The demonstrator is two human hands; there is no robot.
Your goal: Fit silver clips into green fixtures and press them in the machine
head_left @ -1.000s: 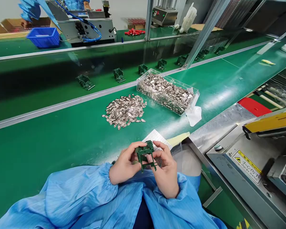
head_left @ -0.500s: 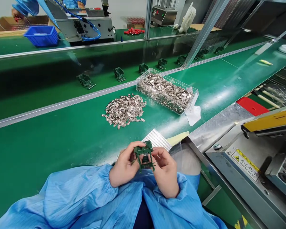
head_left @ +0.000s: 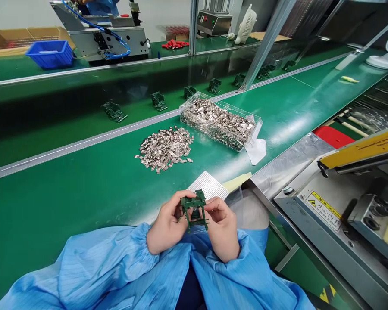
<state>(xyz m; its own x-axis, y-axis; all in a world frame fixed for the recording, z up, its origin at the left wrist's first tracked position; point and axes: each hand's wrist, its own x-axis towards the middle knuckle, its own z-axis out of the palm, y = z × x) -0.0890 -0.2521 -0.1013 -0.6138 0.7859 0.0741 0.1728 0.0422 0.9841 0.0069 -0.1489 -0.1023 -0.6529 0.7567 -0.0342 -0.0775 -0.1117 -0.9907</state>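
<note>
A dark green plastic frame with an open middle and thin prongs is held upright close to my body. My left hand grips its left side, with fingers along the top edge. On the other side, my right hand pinches the frame's right edge; whether a small part is also between those fingertips I cannot tell. Just beyond the hands lies a white ridged sheet. Farther out on the green table sits a loose pile of small metal plates, beside a clear plastic box filled with more of them.
Several similar green frames stand on the green belt behind a metal rail. At right is a grey machine with a hand-injury warning label. Across the belt are a blue bin and another person's blue sleeve.
The camera view has shifted slightly, so the scene sits a little farther left. Both hands keep hold of the green frame in nearly the same pose. The other person's hand has left view.
</note>
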